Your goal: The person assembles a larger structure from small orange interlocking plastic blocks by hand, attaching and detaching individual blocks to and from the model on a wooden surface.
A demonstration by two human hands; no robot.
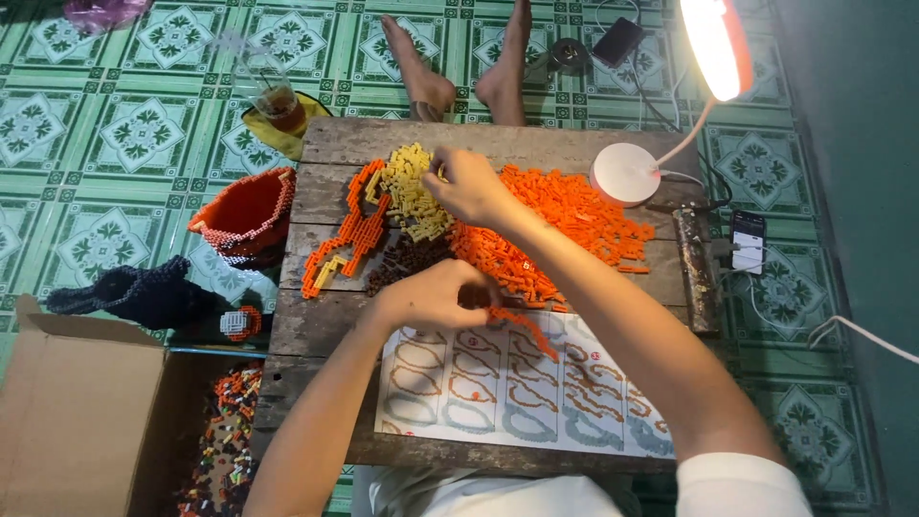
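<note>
My right hand (pixel 471 185) reaches across the wooden board (pixel 325 144) to the pile of yellow beads (pixel 410 191), fingers pinched at its edge. My left hand (pixel 436 295) is closed on a short strand of orange beads (pixel 525 328) that trails over the printed pattern sheet (pixel 517 393). A large heap of orange beads (pixel 565 215) lies between the hands. Dark brown beads (pixel 407 258) sit just left of my left hand. An assembled orange and yellow beaded piece (pixel 349 235) lies at the board's left.
A desk lamp (pixel 637 168) stands at the board's right rear. An orange beaded bag (pixel 247 215) and a dark beaded bag (pixel 134 292) lie on the tiled floor at left. A cardboard box (pixel 77 412) holds mixed beads. A person's bare feet (pixel 459 67) rest beyond the board, near a drink glass (pixel 278 101).
</note>
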